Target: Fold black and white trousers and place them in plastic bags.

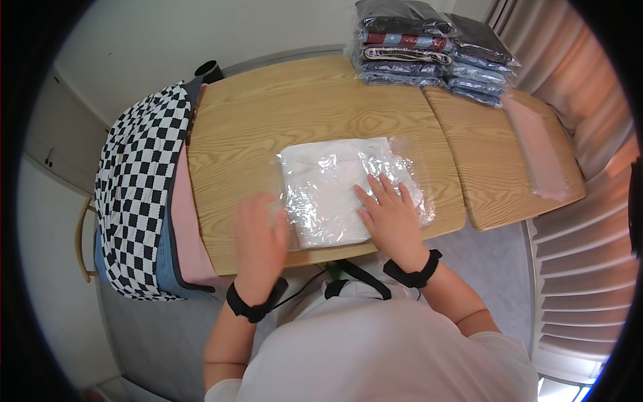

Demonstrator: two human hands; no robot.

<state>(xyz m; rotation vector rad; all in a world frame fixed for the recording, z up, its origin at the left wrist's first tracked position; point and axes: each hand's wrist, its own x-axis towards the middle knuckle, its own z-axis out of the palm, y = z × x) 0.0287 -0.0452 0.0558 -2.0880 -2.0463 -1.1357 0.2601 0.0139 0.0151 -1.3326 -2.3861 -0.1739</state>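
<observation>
A folded white garment in a clear plastic bag [326,193] lies flat near the front edge of the wooden table [241,115]. My right hand [389,208] rests with spread fingers on the bag's right part and grips nothing. To the left of the bag is my left hand [260,233], slightly blurred, over the table's front edge; its thumb stands apart from the fingers and it holds nothing visible. Whether it touches the bag's left edge I cannot tell. Each wrist wears a black band.
Bagged folded clothes [402,45] stand in two stacks at the back right. A flat strip of pinkish plastic [537,145] lies on the right table section. Checkered black-and-white cloth [143,186] covers pink and blue fabrics at left. Behind them is a dark cup-like container [209,71].
</observation>
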